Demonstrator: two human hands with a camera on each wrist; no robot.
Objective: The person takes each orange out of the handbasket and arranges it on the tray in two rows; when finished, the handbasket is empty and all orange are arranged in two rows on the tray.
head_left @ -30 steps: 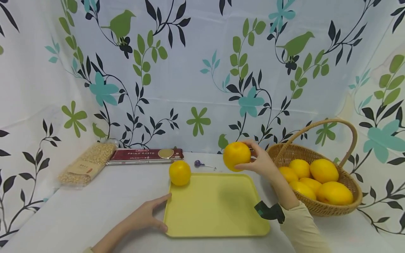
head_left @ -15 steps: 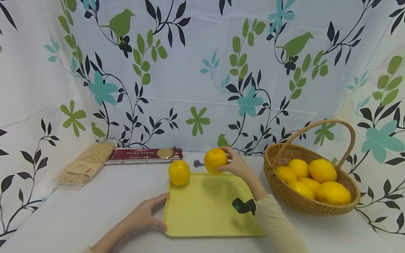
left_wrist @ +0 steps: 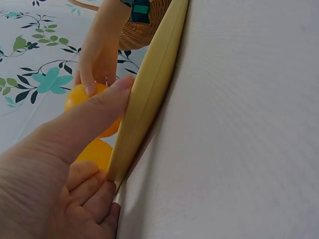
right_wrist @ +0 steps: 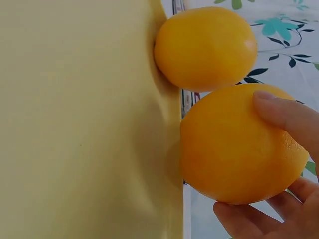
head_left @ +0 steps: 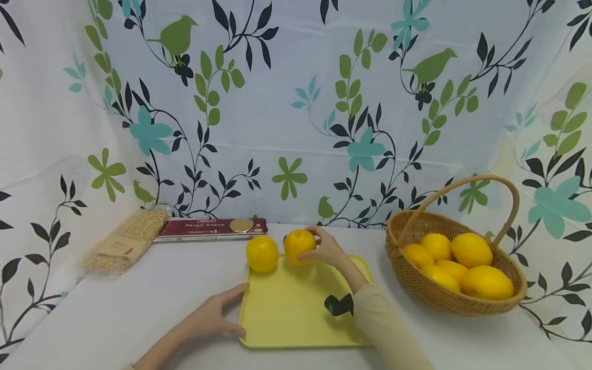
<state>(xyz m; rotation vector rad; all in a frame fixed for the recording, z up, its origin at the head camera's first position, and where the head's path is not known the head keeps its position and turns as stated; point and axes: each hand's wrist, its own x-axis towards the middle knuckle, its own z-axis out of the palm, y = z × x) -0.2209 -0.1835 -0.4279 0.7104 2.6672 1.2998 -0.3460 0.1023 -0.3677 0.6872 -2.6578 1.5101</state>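
Over the yellow tray's [head_left: 291, 313] far edge, the right hand [head_left: 329, 249] curves thumb and fingers around an orange [head_left: 296, 249], parted to its width; whether it meets the tray is hard to tell. A second orange [head_left: 262, 254] sits at the tray's far-left corner. The left hand [head_left: 210, 313], thumb and fingers wide apart, touches its left edge. Open surface runs nearward; the right sleeve [head_left: 388, 329] hides one corner. Tabletop [head_left: 390, 290] separates tray from basket [head_left: 444, 301].

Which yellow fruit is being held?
The round yellow fruit in the right hand; its left neighbour is unheld, others lie in the brown wicker basket.
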